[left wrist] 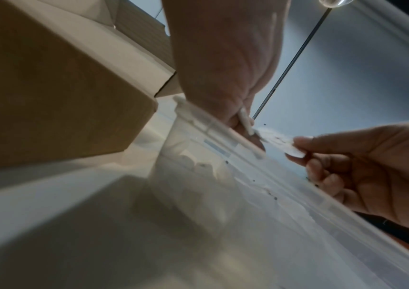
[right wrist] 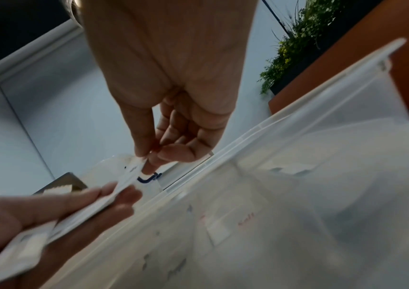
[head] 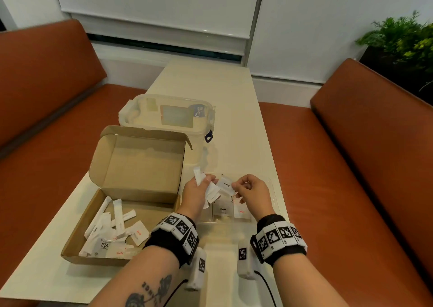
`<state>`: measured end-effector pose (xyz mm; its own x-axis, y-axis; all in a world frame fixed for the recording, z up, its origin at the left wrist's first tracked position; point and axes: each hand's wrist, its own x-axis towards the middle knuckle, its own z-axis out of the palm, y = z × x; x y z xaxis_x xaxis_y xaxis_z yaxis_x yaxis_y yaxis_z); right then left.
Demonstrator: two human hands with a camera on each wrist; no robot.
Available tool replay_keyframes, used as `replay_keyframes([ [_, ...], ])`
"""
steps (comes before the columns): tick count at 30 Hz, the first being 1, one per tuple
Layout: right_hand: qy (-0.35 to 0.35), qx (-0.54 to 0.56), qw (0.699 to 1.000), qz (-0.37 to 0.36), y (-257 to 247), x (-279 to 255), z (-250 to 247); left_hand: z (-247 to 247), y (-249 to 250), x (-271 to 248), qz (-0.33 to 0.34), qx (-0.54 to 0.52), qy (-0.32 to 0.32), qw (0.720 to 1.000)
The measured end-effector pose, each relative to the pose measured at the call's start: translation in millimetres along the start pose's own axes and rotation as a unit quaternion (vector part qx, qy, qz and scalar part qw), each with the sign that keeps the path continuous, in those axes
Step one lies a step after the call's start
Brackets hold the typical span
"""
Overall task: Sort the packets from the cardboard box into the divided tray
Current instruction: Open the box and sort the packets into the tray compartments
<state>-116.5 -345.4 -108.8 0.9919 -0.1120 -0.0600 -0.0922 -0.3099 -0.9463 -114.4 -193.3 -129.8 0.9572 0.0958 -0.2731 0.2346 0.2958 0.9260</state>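
An open cardboard box (head: 131, 217) at the left holds several white packets (head: 112, 231). To its right sits the clear divided tray (head: 273, 203), with a pepper packet (head: 223, 209) and a salt packet (head: 242, 211) in separate compartments. My left hand (head: 199, 189) hovers over the tray and grips a bunch of white packets (head: 210, 190). My right hand (head: 248, 189) pinches a pepper packet (head: 226, 184) out of that bunch between thumb and forefinger; the pinch also shows in the right wrist view on the packet (right wrist: 130, 174) and in the left wrist view (left wrist: 282, 142).
A clear lidded plastic container (head: 168, 114) stands behind the box. The cream table (head: 222, 91) runs away from me between two orange benches (head: 351, 154). A green plant (head: 403, 39) stands at the far right.
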Motion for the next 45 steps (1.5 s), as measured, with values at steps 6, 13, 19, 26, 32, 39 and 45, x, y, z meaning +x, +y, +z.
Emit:
replay_keyframes([
  [6, 0.006, 0.019, 1.000, -0.006, 1.1, 0.1, -11.1, 5.9, 2.7, -3.8, 0.023, 0.087, -0.038, 0.995],
  [13, -0.058, -0.017, 0.998, 0.007, 1.6, -3.7, -12.6, 11.6, 5.8, -7.2, 0.039, 0.135, -0.057, 0.989],
  [19, 0.027, 0.011, 1.000, 0.007, 0.1, -1.5, -8.8, 15.5, 5.4, -10.0, 0.041, 0.133, -0.063, 0.988],
  [26, 0.035, 0.074, 0.996, 0.022, -7.3, -2.2, -1.7, 17.2, 5.2, -11.8, 0.084, 0.223, -0.070, 0.969],
  [32, -0.073, -0.145, 0.986, -0.049, -25.4, 10.3, -9.0, 11.8, 4.8, -5.9, 0.099, 0.328, -0.093, 0.935],
  [39, -0.070, -0.136, 0.988, -0.010, -21.1, 6.8, -10.4, 4.1, 6.9, -0.9, 0.115, 0.201, 0.015, 0.973],
  [45, -0.105, -0.235, 0.966, -0.017, 0.2, -4.1, 9.6, 0.1, 9.1, 1.6, 0.072, 0.029, 0.047, 0.996],
])
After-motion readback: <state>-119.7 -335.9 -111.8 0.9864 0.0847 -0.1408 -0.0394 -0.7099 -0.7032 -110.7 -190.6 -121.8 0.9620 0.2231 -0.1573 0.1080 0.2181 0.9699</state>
